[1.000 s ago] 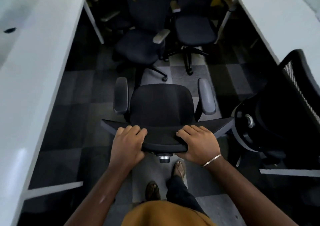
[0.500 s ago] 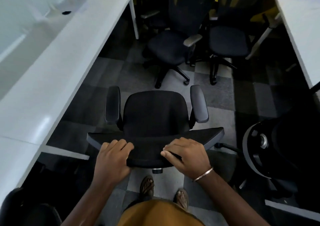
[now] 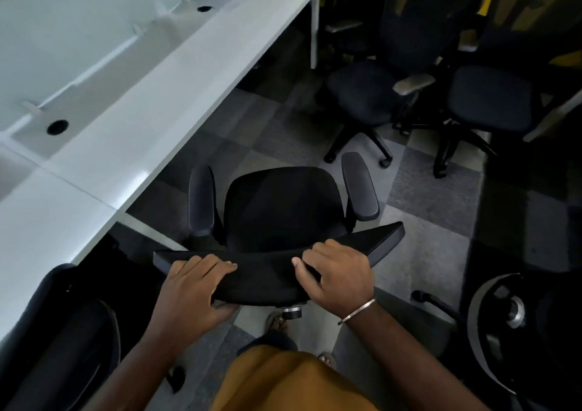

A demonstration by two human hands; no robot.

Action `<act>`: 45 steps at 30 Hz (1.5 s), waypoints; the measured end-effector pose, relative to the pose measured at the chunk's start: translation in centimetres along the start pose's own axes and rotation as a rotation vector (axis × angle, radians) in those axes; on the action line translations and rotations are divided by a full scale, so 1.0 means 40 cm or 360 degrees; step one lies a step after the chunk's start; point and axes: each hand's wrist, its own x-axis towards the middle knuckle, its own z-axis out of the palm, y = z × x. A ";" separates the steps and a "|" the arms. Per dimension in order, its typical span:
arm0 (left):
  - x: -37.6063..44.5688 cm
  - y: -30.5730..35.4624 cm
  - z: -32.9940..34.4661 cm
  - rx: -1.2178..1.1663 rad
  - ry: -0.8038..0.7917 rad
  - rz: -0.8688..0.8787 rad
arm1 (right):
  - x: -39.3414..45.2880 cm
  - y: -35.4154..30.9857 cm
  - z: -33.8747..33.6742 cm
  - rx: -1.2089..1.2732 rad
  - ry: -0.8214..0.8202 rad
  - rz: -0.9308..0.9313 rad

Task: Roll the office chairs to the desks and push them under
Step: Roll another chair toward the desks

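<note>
Swung leftward since a moment ago, the black office chair [image 3: 280,209] now angles toward the long white table [image 3: 132,133] that runs up and away beyond the left hand. Five chairs show in all: this one, two parked chairs [image 3: 371,96] well beyond the right hand, and one cut off at each lower corner. Both hands clamp its backrest top, left hand [image 3: 193,288] wrapped fully round, right hand [image 3: 340,272] curled over.
</note>
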 end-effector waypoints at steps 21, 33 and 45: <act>0.264 -0.141 -0.049 -0.0494 0.0140 -0.0451 | 0.460 0.263 0.085 -0.0113 -0.0281 -0.0234; 0.437 -0.044 0.027 -0.0562 0.0321 -0.1017 | 0.738 0.435 0.148 0.0037 -0.0364 -0.0436; 0.685 0.073 0.025 -0.0008 0.0337 -0.1431 | 0.920 0.483 0.219 0.0286 -0.0364 -0.0746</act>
